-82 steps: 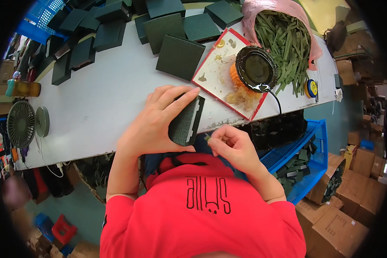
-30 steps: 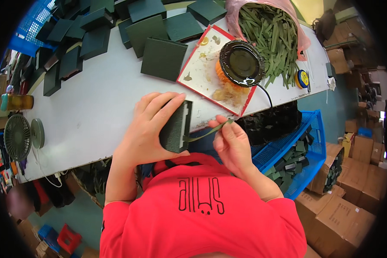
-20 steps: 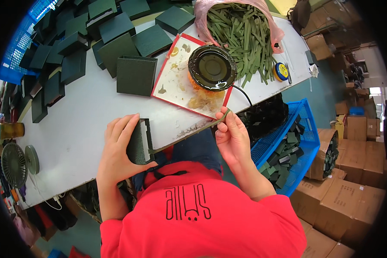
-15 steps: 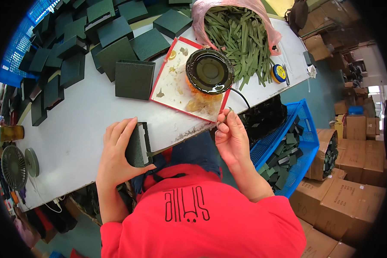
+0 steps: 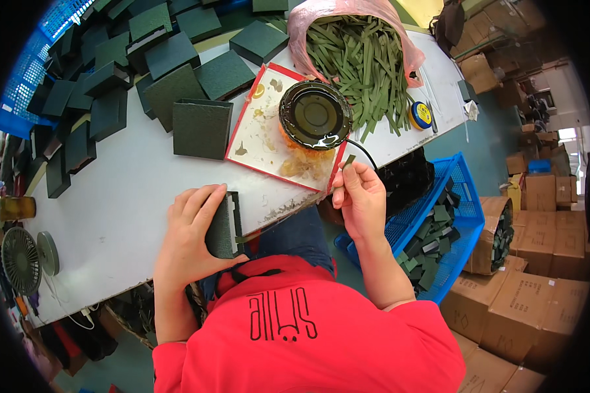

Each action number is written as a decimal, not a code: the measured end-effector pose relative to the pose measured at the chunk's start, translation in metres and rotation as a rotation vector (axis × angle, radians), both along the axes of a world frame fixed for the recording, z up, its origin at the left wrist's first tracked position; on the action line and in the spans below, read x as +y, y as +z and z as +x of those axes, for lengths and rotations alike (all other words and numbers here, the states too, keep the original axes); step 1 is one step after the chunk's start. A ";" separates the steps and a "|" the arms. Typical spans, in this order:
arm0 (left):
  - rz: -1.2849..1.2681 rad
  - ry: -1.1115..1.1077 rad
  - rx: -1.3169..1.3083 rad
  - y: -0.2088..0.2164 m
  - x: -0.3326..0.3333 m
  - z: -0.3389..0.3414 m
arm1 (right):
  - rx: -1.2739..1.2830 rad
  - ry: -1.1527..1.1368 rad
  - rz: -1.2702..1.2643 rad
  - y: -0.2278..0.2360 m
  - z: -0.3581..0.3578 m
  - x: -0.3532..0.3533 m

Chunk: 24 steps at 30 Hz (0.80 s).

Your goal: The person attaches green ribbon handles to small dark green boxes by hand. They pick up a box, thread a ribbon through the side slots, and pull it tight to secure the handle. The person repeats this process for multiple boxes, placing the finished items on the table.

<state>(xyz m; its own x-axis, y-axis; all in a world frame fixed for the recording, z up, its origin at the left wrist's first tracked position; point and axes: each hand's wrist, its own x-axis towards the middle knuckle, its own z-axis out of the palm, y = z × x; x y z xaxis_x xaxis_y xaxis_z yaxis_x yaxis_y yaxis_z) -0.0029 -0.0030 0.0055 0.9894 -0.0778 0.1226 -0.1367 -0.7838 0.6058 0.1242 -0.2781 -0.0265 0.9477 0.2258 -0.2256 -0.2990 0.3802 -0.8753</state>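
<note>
A small dark green box (image 5: 224, 227) stands near the table's front edge, its open side facing right. My left hand (image 5: 191, 232) is closed around it, fingers over the far end and thumb at the near end. My right hand (image 5: 359, 196) is raised just off the table edge, pinching a short green ribbon strip (image 5: 349, 160) whose tip sticks up above the fingers. Beyond that hand sits a round black pot (image 5: 315, 114) of dark, glossy liquid. It stands on a stained white board with a red rim (image 5: 242, 124).
A pink plastic bag (image 5: 299, 38) spills green ribbon strips (image 5: 357, 72) at the back. Many dark green boxes (image 5: 202, 128) fill the back left. A blue crate (image 5: 462, 236) with green pieces is at right, beside cardboard cartons (image 5: 524, 298). A small fan (image 5: 21, 261) is far left.
The box and my left hand have shifted slightly right and nearer to me. My right hand has turned a little, and more of the ribbon strip shows above its fingers.
</note>
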 end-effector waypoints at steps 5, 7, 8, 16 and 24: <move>-0.034 -0.043 -0.014 0.002 -0.013 0.008 | 0.002 0.040 -0.101 0.003 0.019 0.004; -0.042 -0.064 -0.030 0.002 -0.016 0.011 | 0.006 0.043 -0.126 0.001 0.024 0.005; -0.046 -0.075 -0.038 0.003 -0.017 0.012 | 0.008 0.043 -0.140 0.000 0.025 0.005; -0.056 -0.089 -0.045 0.005 -0.020 0.015 | 0.017 0.024 -0.204 -0.005 0.035 0.006; -0.059 -0.084 -0.032 0.002 -0.021 0.015 | 0.099 0.051 -0.137 -0.005 0.039 0.006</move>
<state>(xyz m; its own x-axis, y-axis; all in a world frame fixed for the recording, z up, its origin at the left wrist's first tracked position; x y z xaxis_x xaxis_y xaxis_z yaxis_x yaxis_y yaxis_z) 0.0118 -0.0239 0.0076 0.9751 -0.1523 0.1612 -0.2209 -0.7315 0.6450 0.1636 -0.2720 -0.0317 0.9073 0.2337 -0.3496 -0.4024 0.2411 -0.8831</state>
